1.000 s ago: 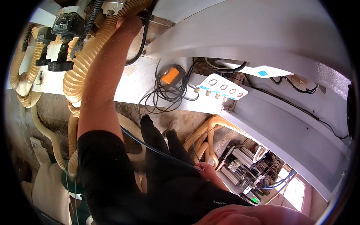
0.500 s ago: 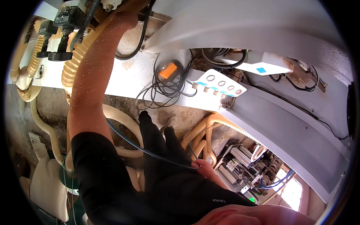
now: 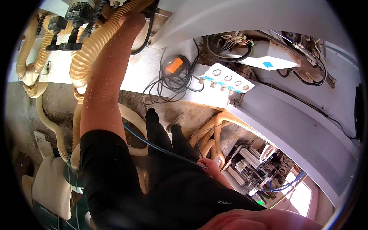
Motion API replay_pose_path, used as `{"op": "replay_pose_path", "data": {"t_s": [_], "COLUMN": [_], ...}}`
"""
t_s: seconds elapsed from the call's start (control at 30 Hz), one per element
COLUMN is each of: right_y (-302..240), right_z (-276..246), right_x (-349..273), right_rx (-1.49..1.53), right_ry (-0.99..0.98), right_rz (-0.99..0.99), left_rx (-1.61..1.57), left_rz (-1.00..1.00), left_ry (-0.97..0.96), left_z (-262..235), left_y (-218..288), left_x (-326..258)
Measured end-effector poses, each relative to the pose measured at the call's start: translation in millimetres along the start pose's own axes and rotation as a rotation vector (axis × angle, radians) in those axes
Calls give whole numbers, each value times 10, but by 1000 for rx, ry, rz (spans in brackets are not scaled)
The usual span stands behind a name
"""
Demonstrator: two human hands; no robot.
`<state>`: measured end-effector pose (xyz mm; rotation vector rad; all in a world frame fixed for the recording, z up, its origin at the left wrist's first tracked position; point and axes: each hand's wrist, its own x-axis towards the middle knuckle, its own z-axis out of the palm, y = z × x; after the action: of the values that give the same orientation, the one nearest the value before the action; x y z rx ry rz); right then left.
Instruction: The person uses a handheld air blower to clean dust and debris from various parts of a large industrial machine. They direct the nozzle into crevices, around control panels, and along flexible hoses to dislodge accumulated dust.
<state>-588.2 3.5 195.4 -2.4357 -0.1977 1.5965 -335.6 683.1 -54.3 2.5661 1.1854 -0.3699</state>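
The right hand (image 3: 211,168) pinches a thin blue tube (image 3: 161,147) by the person's hip. The tube runs slanting up to the left. The left hand is hidden behind a ribbed tan hose (image 3: 92,46). Dusty concrete floor (image 3: 57,103) lies below.

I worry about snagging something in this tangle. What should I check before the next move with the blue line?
1. Grip: right hand is closed on the thin blue line: ok.
2. Left hand hold: fingers are hidden among the corrugated hoses: cannot tell.
3. Line's far end: hidden behind the left arm: cannot tell.
4. Line path: it crosses the trouser legs: not ok.
5. Black cables: loose loops spill off the white beam: not ok.
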Motion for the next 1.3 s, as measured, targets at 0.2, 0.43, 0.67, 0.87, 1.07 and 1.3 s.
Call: {"op": "replay_pose_path", "data": {"t_s": [0.2,0.43,0.67,0.87,1.07,1.3], "right_y": [-111,-72,-41,-27,277,743], "right_z": [-1,65,44,56,131,236], "right_x": [25,-44,-13,-68,-136,-190], "right_rx": [6,31,0,-10,65,168], "right_ry": [-11,-8,7,20,118,128], "right_rz": [-6,-68,-93,-131,-180,-138], "left_rx": [158,-164,-919,-1008,-1078,-1357], "left_rz": [366,232,-157,-204,-224,-314], "left_ry": [-28,-258,-304,-338,-375,-108], "left_z": [236,44,-114,-89,-372,-880], "left_y": [-242,-240,-422,-484,-720,-625], "left_x": [42,-435,-1495,-2073,-2660,-3735]}}
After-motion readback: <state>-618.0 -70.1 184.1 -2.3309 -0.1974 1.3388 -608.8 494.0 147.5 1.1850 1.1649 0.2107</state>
